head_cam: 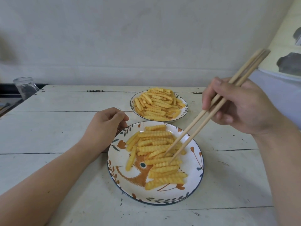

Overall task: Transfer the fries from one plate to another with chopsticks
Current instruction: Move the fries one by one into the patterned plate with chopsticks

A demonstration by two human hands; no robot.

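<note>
The right hand [244,108] holds a pair of wooden chopsticks [211,108]. Its fingers [210,93] are curled round the two sticks and clamp them at about mid-length; the thumb lies beneath. The sticks slope down and to the left from the hand. Their upper ends rise past the hand toward the upper right. Their tips are slightly apart and reach into the fries [156,150] on the near plate [193,170]. One tip touches a fry near the middle of the pile; the other sits just beside it. Whether a fry is pinched between the tips cannot be told.

The near plate is white with a dark rim, leaf and flower motifs, and an orange animal figure. It stands on the white wooden table [57,131] close to the person. Its crinkle-cut fries lie in a loose pile across the middle and right of the dish.

The left hand [105,124] rests on the table at the upper-left edge of the near plate. Its fingers are loosely curled, with the fingertips touching the plate rim. The forearm runs down to the lower-left corner of the view.

The far plate [184,111] stands just behind the near plate, close to it but apart. It carries a fuller heap of fries.

A clear glass jar [24,86] stands beyond the far-left edge of the table.
</note>
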